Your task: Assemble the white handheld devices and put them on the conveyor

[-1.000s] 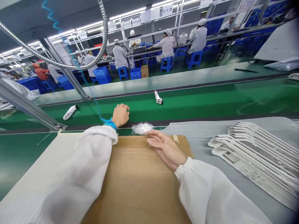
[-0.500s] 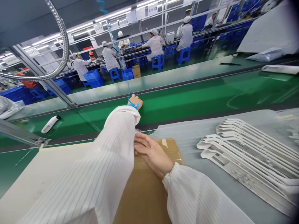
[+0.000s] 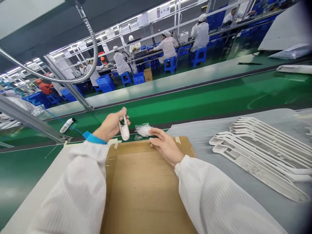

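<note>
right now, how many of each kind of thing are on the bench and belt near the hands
white device: 2, this one in the left hand, another on the green belt
clear bag bundle: 1, by the right hand
cardboard sheet: 1
fanned stack of white flat pieces: 1, pieces too overlapped to count
total: 5

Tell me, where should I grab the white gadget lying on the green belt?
Pinch the white gadget across its narrow middle, coming from above. It lies flat on the green belt, long and slim, so fingers fit down both long sides. The rounded ends would probably slip.
</note>
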Action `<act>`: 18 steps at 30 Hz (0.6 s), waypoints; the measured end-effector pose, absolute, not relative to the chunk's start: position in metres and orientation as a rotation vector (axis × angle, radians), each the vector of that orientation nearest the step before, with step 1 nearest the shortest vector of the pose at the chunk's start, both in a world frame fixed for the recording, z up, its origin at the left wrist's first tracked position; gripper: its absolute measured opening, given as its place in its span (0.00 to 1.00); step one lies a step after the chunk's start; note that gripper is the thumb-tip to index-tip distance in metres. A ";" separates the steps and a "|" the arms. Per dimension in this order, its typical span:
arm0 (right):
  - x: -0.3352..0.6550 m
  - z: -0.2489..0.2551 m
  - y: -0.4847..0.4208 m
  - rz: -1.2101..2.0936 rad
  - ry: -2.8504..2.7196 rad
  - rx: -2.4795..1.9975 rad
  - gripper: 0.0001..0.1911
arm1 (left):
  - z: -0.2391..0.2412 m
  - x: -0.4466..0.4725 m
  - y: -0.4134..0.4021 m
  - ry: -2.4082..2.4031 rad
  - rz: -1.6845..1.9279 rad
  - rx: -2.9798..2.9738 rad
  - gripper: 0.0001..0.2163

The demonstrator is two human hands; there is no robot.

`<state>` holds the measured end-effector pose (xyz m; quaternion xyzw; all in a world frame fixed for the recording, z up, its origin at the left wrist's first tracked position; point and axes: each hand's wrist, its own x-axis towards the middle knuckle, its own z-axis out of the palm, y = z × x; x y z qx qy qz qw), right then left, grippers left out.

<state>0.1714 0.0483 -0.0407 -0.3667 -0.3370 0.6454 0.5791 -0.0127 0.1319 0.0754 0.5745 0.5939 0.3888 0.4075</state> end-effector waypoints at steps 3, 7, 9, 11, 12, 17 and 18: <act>0.176 -0.035 0.043 1.171 -1.046 -1.013 0.15 | 0.051 -0.006 0.073 1.242 0.919 1.339 0.15; 0.180 -0.027 0.032 0.566 -1.546 -1.058 0.06 | 0.010 0.007 0.030 1.138 0.775 1.485 0.25; 0.181 -0.027 0.029 0.359 -1.775 -1.062 0.08 | -0.001 0.008 0.025 1.174 0.776 1.704 0.21; 0.180 -0.029 0.029 0.175 -1.919 -1.106 0.09 | -0.003 0.004 0.025 1.160 0.771 1.827 0.18; 0.180 -0.030 0.030 0.087 -1.959 -1.131 0.09 | -0.003 0.001 0.025 1.127 0.775 1.852 0.17; 0.175 -0.030 0.023 -0.200 -2.010 -1.217 0.10 | -0.001 -0.012 0.023 1.040 0.864 1.874 0.17; 0.175 -0.028 0.020 -0.212 -2.022 -1.210 0.11 | -0.001 -0.014 0.025 1.035 0.849 1.813 0.15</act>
